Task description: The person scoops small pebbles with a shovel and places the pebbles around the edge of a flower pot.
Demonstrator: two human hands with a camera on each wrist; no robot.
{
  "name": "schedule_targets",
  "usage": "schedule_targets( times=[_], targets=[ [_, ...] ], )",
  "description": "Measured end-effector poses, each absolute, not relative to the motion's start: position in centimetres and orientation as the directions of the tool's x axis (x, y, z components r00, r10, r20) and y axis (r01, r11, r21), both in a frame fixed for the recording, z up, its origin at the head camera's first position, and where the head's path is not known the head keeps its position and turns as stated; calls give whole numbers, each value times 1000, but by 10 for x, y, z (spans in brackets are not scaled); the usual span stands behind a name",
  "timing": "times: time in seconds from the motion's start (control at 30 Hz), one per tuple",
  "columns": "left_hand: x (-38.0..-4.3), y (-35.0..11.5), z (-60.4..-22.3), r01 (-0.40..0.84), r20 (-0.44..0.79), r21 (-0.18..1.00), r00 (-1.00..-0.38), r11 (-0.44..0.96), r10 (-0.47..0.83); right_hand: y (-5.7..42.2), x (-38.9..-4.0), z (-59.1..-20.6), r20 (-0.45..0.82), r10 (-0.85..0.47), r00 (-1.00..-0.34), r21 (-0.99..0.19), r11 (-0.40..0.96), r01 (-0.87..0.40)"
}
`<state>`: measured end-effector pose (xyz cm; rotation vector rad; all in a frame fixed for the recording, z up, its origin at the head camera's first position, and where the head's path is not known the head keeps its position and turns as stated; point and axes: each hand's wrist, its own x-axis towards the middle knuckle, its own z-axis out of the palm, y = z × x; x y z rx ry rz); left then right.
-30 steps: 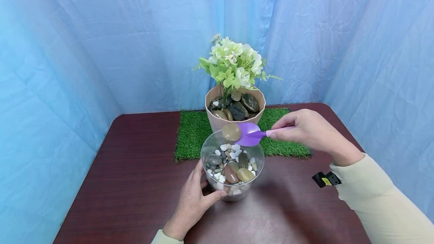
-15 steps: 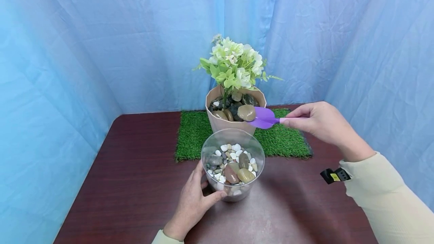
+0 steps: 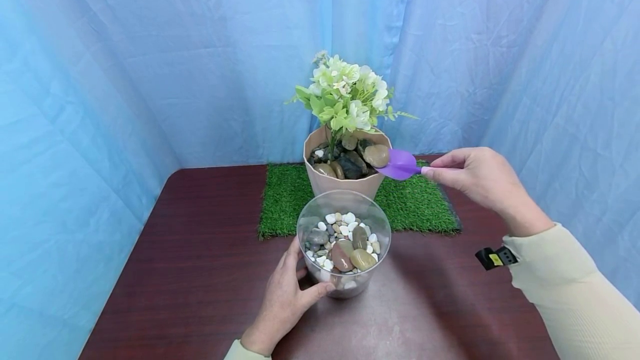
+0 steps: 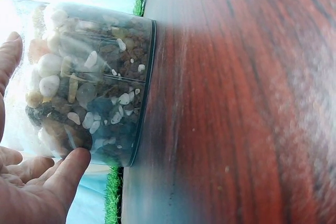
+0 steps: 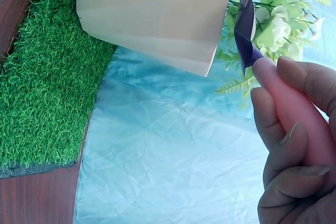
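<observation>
My right hand [image 3: 477,179] grips the pink handle [image 5: 296,111] of a small trowel with a purple blade [image 3: 401,164]. A smooth tan stone [image 3: 376,155] lies on the blade's tip, over the right side of the flowerpot [image 3: 345,184]. The pale pink pot holds dark and brown stones [image 3: 351,164] around a stem of white flowers [image 3: 345,85]. Nearer to me, my left hand [image 3: 282,296] holds the side of a clear plastic container [image 3: 345,199], thumb in front, fingers around the left. White pebbles and larger polished stones [image 3: 342,254] fill its lower part.
Under the pot lies a green artificial grass mat [image 3: 282,204] on the dark reddish wooden table [image 3: 200,254]. Pale blue curtains [image 3: 225,71] surround the back and sides. The clear container stands close in front of the pot.
My right hand has carried the trowel and tan stone from above the clear container back and to the right, over the pot. My left hand has stayed on the container.
</observation>
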<state>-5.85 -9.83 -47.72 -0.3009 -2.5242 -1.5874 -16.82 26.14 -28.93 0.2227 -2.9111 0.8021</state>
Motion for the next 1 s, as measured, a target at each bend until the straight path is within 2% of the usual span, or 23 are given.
schedule_targets(
  times=[1.0],
  targets=[
    [-59, -99, -477, 232, 215, 878, -973, 419, 89, 265, -169, -285, 199, -111, -974, -381, 907, -181]
  ],
)
